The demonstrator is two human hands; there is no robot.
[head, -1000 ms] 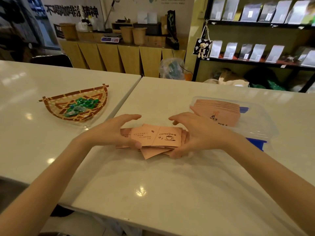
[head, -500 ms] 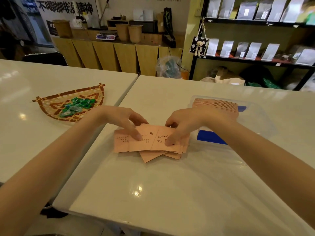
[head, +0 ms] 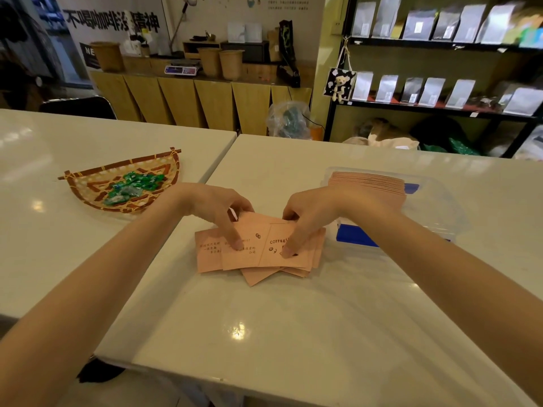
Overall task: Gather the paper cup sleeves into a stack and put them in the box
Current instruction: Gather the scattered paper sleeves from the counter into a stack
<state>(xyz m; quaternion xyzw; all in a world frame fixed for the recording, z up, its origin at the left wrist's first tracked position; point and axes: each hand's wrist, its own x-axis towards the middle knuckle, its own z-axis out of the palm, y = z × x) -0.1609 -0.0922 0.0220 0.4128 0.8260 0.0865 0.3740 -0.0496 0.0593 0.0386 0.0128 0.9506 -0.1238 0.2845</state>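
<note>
A loose pile of flat pink paper cup sleeves (head: 258,254) lies fanned out on the white table in front of me, the top one printed with "COFFEE". My left hand (head: 217,207) rests on the pile's left part, thumb behind the back edge and a fingertip pressing the top sleeve. My right hand (head: 305,212) does the same on the right part, a fingertip pressing the print. To the right stands a clear plastic box (head: 440,207) with a blue base. A neat stack of sleeves (head: 367,183) sits inside it.
A woven fan-shaped basket (head: 88,183) with green wrapped sweets lies on the adjoining table at the left. A gap runs between the two tables. The table's front edge is close to me. Shelves and a counter stand far behind.
Both hands went from cupping the pile's sides to lying on top of it, fingertips pressing the upper sleeves. The pile stayed in place.
</note>
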